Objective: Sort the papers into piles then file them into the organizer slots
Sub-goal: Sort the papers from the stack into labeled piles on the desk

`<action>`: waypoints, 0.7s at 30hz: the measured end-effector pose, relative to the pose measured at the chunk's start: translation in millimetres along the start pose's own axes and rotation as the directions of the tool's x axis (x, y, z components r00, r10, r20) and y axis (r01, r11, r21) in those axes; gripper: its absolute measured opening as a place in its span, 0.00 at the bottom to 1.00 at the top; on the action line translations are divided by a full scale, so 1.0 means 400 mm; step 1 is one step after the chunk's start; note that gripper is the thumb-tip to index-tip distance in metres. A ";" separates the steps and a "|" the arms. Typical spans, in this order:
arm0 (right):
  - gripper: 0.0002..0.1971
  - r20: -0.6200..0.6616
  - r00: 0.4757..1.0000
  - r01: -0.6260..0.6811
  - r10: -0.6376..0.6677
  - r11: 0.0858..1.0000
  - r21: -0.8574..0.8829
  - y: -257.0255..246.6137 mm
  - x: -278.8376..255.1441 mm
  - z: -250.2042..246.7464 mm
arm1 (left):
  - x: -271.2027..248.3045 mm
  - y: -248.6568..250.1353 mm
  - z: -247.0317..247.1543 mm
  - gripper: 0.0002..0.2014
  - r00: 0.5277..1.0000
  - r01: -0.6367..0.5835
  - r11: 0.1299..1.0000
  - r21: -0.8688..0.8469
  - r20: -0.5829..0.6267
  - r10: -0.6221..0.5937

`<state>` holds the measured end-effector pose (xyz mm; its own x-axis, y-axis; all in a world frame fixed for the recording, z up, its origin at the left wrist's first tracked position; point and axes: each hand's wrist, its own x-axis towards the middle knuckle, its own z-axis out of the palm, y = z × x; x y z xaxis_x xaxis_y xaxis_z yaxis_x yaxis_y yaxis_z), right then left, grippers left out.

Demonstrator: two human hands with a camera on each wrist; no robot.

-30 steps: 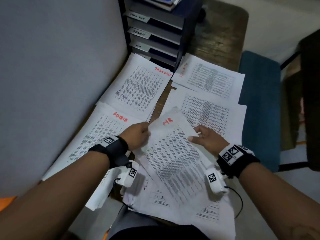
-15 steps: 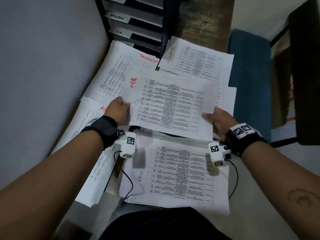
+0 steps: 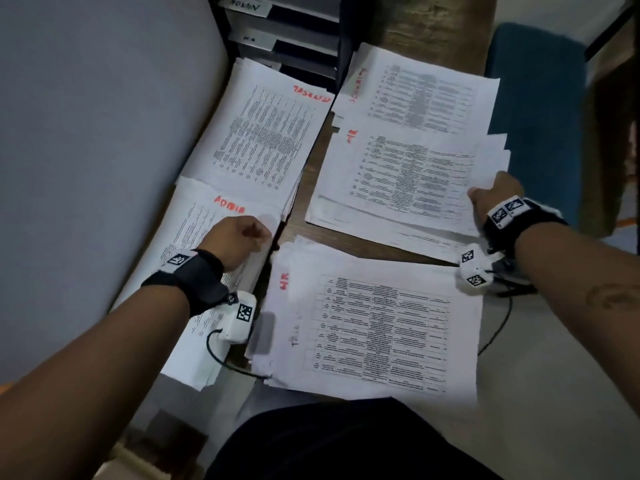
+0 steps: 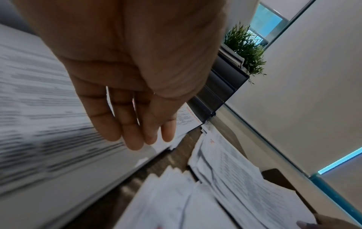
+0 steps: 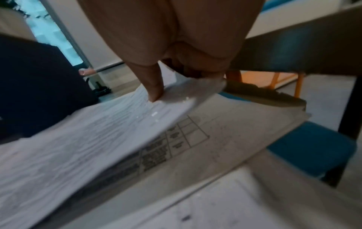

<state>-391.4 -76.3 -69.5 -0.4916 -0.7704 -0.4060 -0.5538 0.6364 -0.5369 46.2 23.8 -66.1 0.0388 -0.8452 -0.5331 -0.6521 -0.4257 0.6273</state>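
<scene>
An HR-marked sheet (image 3: 398,168) lies on top of the HR pile (image 3: 363,216) at the desk's right side. My right hand (image 3: 479,195) pinches that sheet's right edge; in the right wrist view the thumb (image 5: 154,89) presses on top of the sheet (image 5: 109,128) and the fingers curl beneath it. My left hand (image 3: 261,233) hovers over the ADMIN pile (image 3: 204,230), fingers (image 4: 135,136) loosely straight and holding nothing. An unsorted stack (image 3: 374,327) lies nearest me, its top sheet marked HR in red. The dark organizer (image 3: 287,39) with labelled slots stands at the back.
Two more piles lie by the organizer: one at its left front (image 3: 266,133), one at the right (image 3: 419,95). A grey partition (image 3: 86,133) borders the left. A blue chair (image 3: 533,109) stands beyond the desk's right edge. A small plant (image 4: 245,48) tops the organizer.
The HR sheet, held up by both hands before, has gone down onto the right-hand HR pile. My left hand let go and drew back over the ADMIN pile.
</scene>
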 end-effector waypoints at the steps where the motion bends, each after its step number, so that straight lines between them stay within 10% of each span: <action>1: 0.21 -0.009 1.000 -0.006 0.006 0.998 -0.063 0.002 0.001 0.000 | -0.016 -0.018 -0.003 0.11 1.000 0.021 1.000 0.017 0.003 -0.021; 8: 0.33 -0.149 0.979 0.081 -0.142 0.930 -0.357 -0.021 -0.057 0.039 | -0.092 -0.064 0.041 0.03 0.998 0.067 0.998 0.017 -0.002 -0.067; 12: 0.12 0.260 0.873 0.484 -0.413 0.802 -0.349 -0.074 -0.141 0.102 | -0.116 -0.044 0.084 0.03 0.990 0.099 0.991 0.092 0.094 -0.107; 17: 0.04 0.706 0.579 0.719 -0.407 0.664 -0.207 -0.076 -0.307 0.201 | -0.152 -0.019 0.094 0.05 0.992 0.049 0.967 0.249 0.097 -0.075; 21: 0.16 0.705 0.596 0.685 -0.384 0.701 -0.197 -0.050 -0.345 0.253 | -0.182 -0.019 0.115 0.06 0.978 0.025 0.951 0.307 0.188 -0.086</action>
<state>-244.6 13.3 -77.4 0.3937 -0.7309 -0.5575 -0.8576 -0.0738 -0.5089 13.6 103.3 -58.1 -0.0480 -0.7294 -0.6824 -0.8518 -0.3268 0.4093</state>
